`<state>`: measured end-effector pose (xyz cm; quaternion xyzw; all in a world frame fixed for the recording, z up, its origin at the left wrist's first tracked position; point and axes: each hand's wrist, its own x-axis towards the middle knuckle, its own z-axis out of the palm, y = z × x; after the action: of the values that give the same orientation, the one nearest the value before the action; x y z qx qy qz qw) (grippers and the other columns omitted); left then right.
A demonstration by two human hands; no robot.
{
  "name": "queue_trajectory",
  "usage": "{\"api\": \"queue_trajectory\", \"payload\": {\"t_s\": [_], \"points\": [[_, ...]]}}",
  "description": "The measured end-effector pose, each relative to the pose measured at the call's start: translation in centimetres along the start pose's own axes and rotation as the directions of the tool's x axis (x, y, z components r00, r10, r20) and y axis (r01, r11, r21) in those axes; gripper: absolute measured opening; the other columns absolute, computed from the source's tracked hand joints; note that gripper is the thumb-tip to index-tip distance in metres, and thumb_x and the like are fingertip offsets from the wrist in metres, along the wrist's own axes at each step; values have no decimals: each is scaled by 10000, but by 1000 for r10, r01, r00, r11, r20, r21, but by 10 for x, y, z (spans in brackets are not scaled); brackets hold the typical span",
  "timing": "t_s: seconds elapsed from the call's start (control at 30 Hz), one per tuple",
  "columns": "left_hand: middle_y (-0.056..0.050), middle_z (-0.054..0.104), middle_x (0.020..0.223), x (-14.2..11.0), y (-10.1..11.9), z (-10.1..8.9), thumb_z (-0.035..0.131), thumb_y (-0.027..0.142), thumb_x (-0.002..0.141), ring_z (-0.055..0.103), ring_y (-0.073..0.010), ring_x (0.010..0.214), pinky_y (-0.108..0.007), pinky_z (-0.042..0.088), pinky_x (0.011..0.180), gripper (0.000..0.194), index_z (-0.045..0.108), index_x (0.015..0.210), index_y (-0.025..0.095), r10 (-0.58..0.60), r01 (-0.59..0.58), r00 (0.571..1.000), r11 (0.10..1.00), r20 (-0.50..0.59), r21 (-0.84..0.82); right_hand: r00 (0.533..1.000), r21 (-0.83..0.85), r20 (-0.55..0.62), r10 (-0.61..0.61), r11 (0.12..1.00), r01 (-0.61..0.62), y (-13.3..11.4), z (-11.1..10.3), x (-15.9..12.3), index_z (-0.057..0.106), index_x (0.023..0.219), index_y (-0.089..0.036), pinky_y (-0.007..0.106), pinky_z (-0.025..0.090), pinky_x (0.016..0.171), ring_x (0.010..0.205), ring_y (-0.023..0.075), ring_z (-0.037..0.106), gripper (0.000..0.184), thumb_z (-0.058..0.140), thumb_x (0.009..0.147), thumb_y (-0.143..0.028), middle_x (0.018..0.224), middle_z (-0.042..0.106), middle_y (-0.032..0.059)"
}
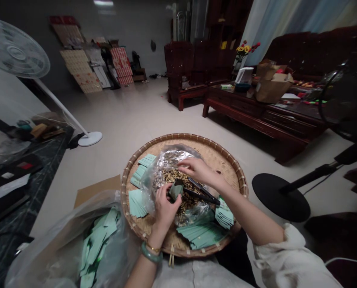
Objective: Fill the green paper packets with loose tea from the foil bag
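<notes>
The left hand (165,210) holds a green packet (176,190); the right hand (196,170) grips black tongs (203,193) above seeds (174,178).

**Location Type: Domestic Living Room**

A furnished home living room is indicated. The carved dark-wood coffee table (235,105) is taken as the reference point. A matching dark-wood sofa (313,48) is placed behind the table, and matching wooden armchairs (181,68) are set beyond its left end. A vase of red and yellow flowers (244,51) and a cardboard carton (271,90) are stood on the table. Printed flat cardboard sheets (79,64) are leaned against the wall, well beyond the table. A white pedestal fan (16,48) is positioned well to the table's left, on a pale tiled floor (136,112).
</notes>
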<state>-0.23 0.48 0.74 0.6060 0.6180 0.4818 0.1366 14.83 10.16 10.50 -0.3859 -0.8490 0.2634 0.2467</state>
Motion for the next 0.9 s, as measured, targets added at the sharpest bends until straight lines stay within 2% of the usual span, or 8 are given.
{"api": "queue_trajectory", "payload": {"t_s": [0.13,0.27,0.37,0.5,0.63,0.7,0.8,0.9], "points": [[-71,590,942,-2,-3,3,651,167,680,569,-212,873,-282,502,587,355,542,1017,191,27,-27,1000,999,8,26,996,-14,72,-57,998,59,-11,13,-5,650,1041,-169,292,450,731,850,184,598,300,590,830,-374,959,662,94],[-74,582,954,-3,-5,4,633,143,690,557,-218,886,-301,503,615,351,534,1023,194,54,-54,998,998,13,44,989,-16,139,-53,998,55,-7,26,-3,700,790,-141,238,430,672,701,140,599,70,634,767,-147,757,677,48],[-72,577,962,-4,-6,3,620,145,698,559,-211,884,-277,501,581,345,535,1029,194,37,-38,999,999,25,34,998,20,64,0,1000,-2,4,26,2,693,761,-143,215,428,636,669,123,597,108,605,747,-82,733,677,33],[-74,570,976,-5,-6,2,622,164,706,566,-206,890,-270,510,581,342,535,1035,190,11,-11,1000,1000,11,19,991,29,-126,47,999,-43,10,15,-3,672,872,-147,237,439,674,727,125,589,117,574,814,-173,865,659,60],[-72,563,988,-4,-7,3,631,158,702,567,-205,906,-260,508,587,356,532,1042,192,6,-6,1000,1000,24,2,997,-10,69,-41,999,42,5,14,-18,676,909,-175,246,421,652,734,141,571,219,619,801,-357,894,629,60],[-73,560,989,-4,-7,3,626,160,708,567,-201,903,-254,507,579,348,534,1042,190,-3,3,1000,1000,30,-10,985,-18,162,-56,998,60,6,20,-23,683,861,-161,235,403,642,726,149,571,186,641,785,-326,810,636,48],[-78,555,993,-5,-10,5,609,174,722,573,-195,895,-247,513,570,343,532,1056,186,-20,23,999,998,41,-66,981,25,193,16,999,-22,13,32,-25,679,765,-133,208,370,588,641,126,562,112,620,790,-226,692,641,25],[-92,555,1010,-7,-13,6,611,190,717,579,-198,897,-244,516,568,371,534,1080,176,-58,66,996,989,65,-135,977,72,210,50,995,-66,22,42,-24,665,699,-126,198,328,528,572,109,525,127,637,763,-232,615,617,3]]}}
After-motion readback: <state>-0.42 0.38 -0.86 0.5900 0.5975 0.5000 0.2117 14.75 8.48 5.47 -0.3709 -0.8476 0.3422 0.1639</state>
